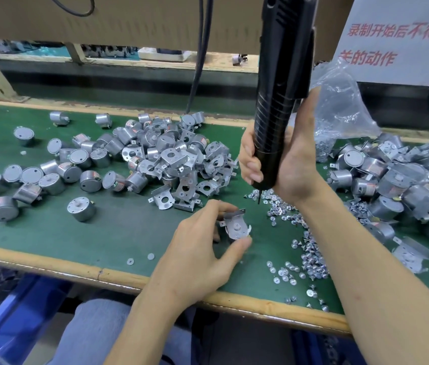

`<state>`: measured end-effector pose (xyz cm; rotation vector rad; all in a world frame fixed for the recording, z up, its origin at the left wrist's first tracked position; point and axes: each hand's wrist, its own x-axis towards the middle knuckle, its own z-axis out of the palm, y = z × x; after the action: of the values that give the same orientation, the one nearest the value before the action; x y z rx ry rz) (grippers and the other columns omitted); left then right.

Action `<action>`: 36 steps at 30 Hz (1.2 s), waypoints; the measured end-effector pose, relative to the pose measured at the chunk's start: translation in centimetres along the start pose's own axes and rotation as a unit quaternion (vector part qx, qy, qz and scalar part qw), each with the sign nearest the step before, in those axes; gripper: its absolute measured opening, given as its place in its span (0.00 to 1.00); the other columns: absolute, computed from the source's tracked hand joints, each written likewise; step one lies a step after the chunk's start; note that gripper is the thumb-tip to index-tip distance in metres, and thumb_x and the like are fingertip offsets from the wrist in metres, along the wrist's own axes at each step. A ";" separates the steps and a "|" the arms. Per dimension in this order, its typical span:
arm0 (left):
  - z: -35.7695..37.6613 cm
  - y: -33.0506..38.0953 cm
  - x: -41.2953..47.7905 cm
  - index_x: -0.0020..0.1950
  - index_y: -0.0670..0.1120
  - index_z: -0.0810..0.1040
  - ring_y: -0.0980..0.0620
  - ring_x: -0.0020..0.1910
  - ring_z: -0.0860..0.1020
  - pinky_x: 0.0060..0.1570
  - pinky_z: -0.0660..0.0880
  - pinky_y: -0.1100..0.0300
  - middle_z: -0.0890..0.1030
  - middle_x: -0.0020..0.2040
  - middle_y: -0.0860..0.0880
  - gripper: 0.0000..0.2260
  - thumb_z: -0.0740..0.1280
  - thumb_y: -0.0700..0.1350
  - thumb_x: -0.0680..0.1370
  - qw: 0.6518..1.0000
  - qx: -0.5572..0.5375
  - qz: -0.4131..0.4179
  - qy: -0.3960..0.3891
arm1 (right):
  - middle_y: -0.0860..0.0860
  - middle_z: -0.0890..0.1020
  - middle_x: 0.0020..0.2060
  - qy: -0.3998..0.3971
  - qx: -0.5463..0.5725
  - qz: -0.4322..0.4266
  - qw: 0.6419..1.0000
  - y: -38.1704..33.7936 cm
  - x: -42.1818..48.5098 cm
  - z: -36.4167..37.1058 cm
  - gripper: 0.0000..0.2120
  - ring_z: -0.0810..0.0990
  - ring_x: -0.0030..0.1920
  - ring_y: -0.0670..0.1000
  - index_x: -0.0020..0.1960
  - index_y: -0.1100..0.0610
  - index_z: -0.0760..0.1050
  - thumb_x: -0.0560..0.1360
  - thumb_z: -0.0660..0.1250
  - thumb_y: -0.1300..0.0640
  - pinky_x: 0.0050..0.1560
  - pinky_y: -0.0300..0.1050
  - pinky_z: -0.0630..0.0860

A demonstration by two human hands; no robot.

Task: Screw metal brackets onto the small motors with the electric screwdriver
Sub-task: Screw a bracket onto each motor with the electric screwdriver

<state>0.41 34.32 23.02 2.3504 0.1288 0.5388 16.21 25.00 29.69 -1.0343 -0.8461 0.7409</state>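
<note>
Far left on the green bench mat [118,227], loose round silver motors [50,177] lie scattered, then a heap of motors w/ bent metal brackets [179,164]. Open mat lies betw. that heap & the wooden front edge [118,276]. Left hand [203,248] pinches one small motor w/ bracket on top [235,226], fingers closed round it, low over the mat. Right hand [287,164] grips the black electric screwdriver [279,101] upright, bit tip just above scattered silver screws [311,262]; top of the tool is cut off. Right: clear plastic bag [340,101], another motor pile [397,180], partly hidden by the forearm.
</note>
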 end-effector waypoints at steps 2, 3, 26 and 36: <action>0.0 0.0 0.1 0.57 0.56 0.74 0.62 0.41 0.76 0.41 0.66 0.75 0.76 0.45 0.70 0.10 0.69 0.50 0.77 1.000 -0.011 -0.014 0.008 | 0.50 0.70 0.23 0.033 -0.015 0.008 0.999 0.3 0.2 -0.2 0.44 0.66 0.22 0.50 0.30 0.55 0.72 0.66 0.37 0.18 0.29 0.42 0.64; 0.0 0.0 0.2 0.56 0.56 0.74 0.60 0.40 0.76 0.39 0.66 0.74 0.76 0.46 0.70 0.09 0.69 0.49 0.78 1.000 -0.016 -0.023 0.010 | 0.50 0.70 0.23 0.047 -0.016 0.012 0.999 0.4 0.2 -0.3 0.45 0.66 0.22 0.50 0.30 0.56 0.71 0.69 0.33 0.21 0.28 0.42 0.64; 0.9 0.3 0.3 0.50 0.57 0.74 0.56 0.38 0.77 0.38 0.69 0.70 0.81 0.42 0.62 0.07 0.67 0.50 0.73 0.996 -0.061 -0.065 0.032 | 0.49 0.72 0.26 0.160 -0.074 -0.038 0.984 2.7 1.1 -0.8 0.39 0.68 0.25 0.50 0.39 0.60 0.67 0.73 0.35 0.28 0.30 0.44 0.65; 0.6 0.5 0.1 0.51 0.60 0.71 0.58 0.44 0.76 0.42 0.67 0.73 0.77 0.49 0.65 0.17 0.74 0.55 0.69 0.997 -0.033 -0.066 0.019 | 0.50 0.70 0.24 0.118 -0.047 -0.017 0.992 2.3 0.8 -0.8 0.41 0.67 0.23 0.50 0.37 0.59 0.67 0.74 0.31 0.27 0.28 0.41 0.64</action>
<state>0.70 33.60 23.01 2.2503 0.2774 0.5163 17.00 26.12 27.56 -1.1639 -0.6970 0.5405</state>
